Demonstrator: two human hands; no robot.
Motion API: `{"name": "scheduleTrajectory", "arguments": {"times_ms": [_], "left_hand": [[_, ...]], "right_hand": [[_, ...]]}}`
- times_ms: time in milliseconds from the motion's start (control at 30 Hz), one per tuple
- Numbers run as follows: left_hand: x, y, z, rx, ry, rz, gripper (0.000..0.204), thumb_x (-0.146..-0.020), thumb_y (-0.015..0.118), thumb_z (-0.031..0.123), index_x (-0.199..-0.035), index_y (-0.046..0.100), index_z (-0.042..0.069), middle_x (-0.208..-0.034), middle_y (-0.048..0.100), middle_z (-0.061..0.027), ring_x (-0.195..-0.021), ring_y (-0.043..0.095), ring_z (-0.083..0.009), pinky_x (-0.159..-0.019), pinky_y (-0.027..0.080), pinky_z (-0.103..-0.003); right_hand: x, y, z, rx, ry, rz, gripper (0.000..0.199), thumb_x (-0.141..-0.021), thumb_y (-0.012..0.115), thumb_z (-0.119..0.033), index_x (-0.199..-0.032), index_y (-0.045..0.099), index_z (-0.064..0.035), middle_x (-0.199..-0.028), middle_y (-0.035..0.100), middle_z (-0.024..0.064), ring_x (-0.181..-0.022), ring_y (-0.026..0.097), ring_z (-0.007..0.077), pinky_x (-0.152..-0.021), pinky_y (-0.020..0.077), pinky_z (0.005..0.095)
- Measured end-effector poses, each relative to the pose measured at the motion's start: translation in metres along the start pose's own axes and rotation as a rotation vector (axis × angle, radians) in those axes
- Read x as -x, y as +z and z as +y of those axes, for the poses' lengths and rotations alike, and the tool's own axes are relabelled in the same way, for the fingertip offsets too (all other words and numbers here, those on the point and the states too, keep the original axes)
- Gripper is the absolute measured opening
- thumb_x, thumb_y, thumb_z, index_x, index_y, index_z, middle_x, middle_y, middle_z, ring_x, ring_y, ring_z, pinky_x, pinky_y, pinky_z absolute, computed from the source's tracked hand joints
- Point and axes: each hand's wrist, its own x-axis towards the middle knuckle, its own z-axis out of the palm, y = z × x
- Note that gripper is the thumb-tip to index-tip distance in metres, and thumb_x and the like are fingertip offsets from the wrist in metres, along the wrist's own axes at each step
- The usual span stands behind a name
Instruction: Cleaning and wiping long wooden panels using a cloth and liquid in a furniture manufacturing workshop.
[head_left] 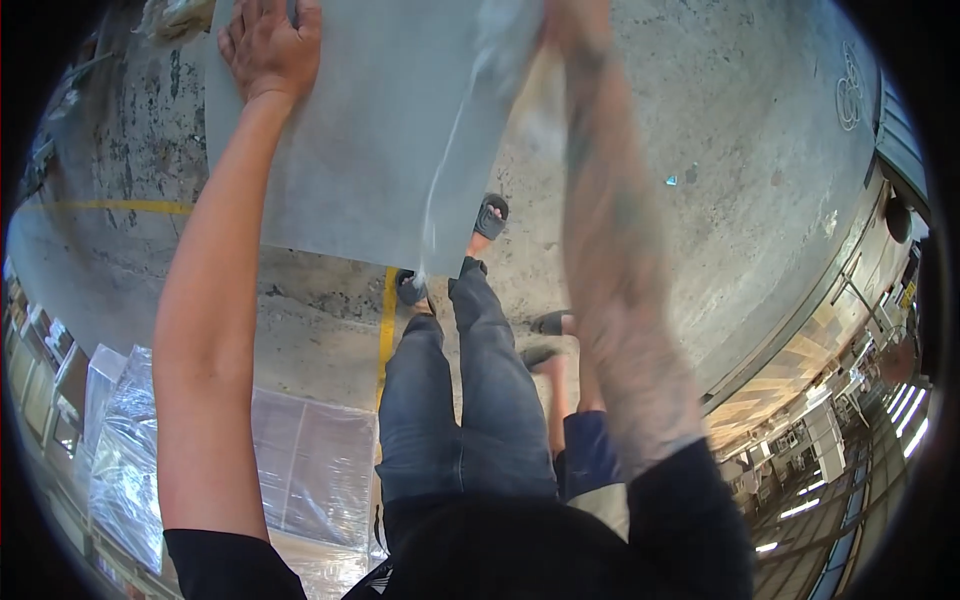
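Note:
A flat grey panel (370, 130) reaches from the top edge down to above my feet. My left hand (270, 45) rests on its upper left edge, the fingers loosely spread and the back of the hand turned up. My right hand (577, 20) is at the panel's upper right edge, smeared by motion and partly cut off by the frame, so its grip cannot be made out. Close to it, a whitish, see-through blur (543, 115) hangs beside the panel. A thin white streak (447, 165) runs down the panel's right side.
Plastic-wrapped stacked goods (310, 470) stand at the lower left. Another person's legs (588, 385) are close to my right leg. Yellow lines (388, 320) mark the stained concrete floor (720, 250). A coiled cord (849, 90) lies at the far right.

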Motion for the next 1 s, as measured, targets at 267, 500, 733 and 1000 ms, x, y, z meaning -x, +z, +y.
{"name": "scheduleTrajectory", "arguments": {"times_ms": [267,500,733,1000], "left_hand": [[0.005,-0.003,-0.013,0.005,-0.052,-0.039,0.047,-0.095,0.053,0.032,-0.138,0.053,0.015,-0.147,0.049,-0.0140,-0.133,0.045,-0.0351,-0.114,0.031,-0.052],[0.007,0.016,-0.016,0.125,-0.002,0.074,0.051,-0.096,0.052,0.041,-0.146,0.045,0.034,-0.157,0.038,-0.0004,-0.148,0.031,-0.0238,-0.120,0.019,-0.056],[0.006,0.008,-0.014,0.099,-0.015,0.019,0.050,-0.096,0.052,0.038,-0.146,0.045,0.034,-0.158,0.037,0.0001,-0.148,0.030,-0.0240,-0.120,0.019,-0.056],[0.004,0.007,-0.005,0.092,0.004,-0.036,0.054,-0.098,0.050,0.033,-0.151,0.041,0.030,-0.159,0.037,-0.0034,-0.148,0.030,-0.0260,-0.120,0.017,-0.054]], "right_hand": [[0.097,0.017,0.021,0.065,0.025,-0.007,0.035,-0.105,0.038,-0.023,-0.110,0.055,0.0068,-0.112,0.064,0.0268,-0.097,0.061,0.0375,-0.083,0.0460,0.0436],[0.321,-0.013,0.043,0.026,0.446,-0.114,0.034,-0.104,0.043,-0.021,-0.126,0.055,0.0031,-0.107,0.065,0.0202,-0.102,0.060,0.0334,-0.091,0.0454,0.0412],[-0.011,0.007,0.002,-0.346,0.298,0.037,0.035,-0.106,0.044,-0.029,-0.111,0.060,0.0016,-0.101,0.064,0.0085,-0.094,0.058,0.0188,-0.085,0.0474,0.0353],[-0.136,0.011,0.013,-0.306,0.128,0.028,0.038,-0.105,0.045,-0.036,-0.108,0.061,-0.0012,-0.097,0.063,0.0080,-0.084,0.058,0.0189,-0.072,0.0495,0.0363]]}}
